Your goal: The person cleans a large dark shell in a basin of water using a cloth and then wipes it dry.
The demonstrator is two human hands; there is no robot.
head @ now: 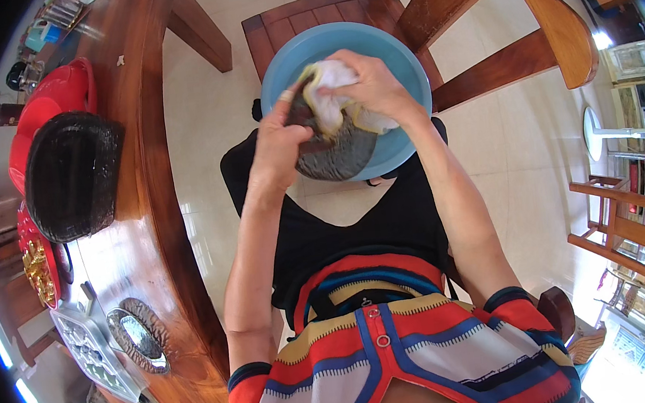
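A dark grey-brown dish with a ribbed surface (338, 156) is tilted over a light blue plastic basin (401, 48). My left hand (276, 147) grips the dish by its left side. Bunched in my right hand (376, 88) is a white cloth with yellow edging (326, 105), pressed against the dish. The cloth and my fingers hide part of the dish, and motion blurs them. Beneath the basin is the slatted seat of a wooden chair (305, 19), in front of my knees.
At left runs a polished wooden table (180, 297). It bears a black bowl-like container (72, 176), red plastic ware (51, 105), a ribbed oval dish (140, 335) and a clear plastic tray (95, 354). A wooden armrest (568, 32) and a small wooden stool (619, 225) are at right.
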